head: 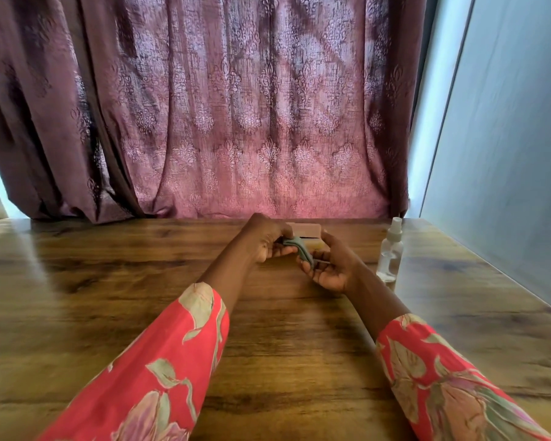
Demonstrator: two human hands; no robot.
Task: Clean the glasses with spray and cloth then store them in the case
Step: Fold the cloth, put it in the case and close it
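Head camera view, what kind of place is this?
Probably a room in a home: a wooden table pushed against a patterned maroon curtain, with a plain pale wall on the right.

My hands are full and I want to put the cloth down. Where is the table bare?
Bare wood spans the table left of the left hand, and the near stretch between the sleeves. It is crowded behind the hands by the case, and right of the right hand by the spray bottle.

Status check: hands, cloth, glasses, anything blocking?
Left hand and right hand both gripping the grey-green cleaning cloth. Glasses barely visible, hidden in cloth. Clear plastic spray bottle standing right of hands, untouched. Pale case behind hands; nothing blocking.
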